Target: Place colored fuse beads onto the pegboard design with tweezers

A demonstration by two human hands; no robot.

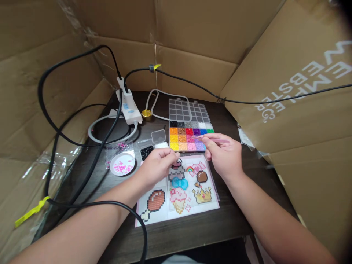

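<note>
My right hand (224, 156) is closed on thin pink tweezers (213, 139), whose tip reaches over the pink and purple cells of the colourful bead tray (189, 137). My left hand (156, 167) rests with curled fingers on the upper left part of the pattern sheet (178, 190), beside a grey and pink bead figure (176, 170). What the left fingers hold, if anything, is hidden. The sheet shows pixel pictures: a drumstick, an ice cream, a crown, a rainbow.
A white dish with pink beads (123, 164) lies left of the sheet, next to small boxes with black and white beads (152, 146). The tray's clear lid (188, 110) stands open behind. A white power strip (129, 104), black cables (82, 172) and cardboard walls (288, 84) surround the dark table (192, 231).
</note>
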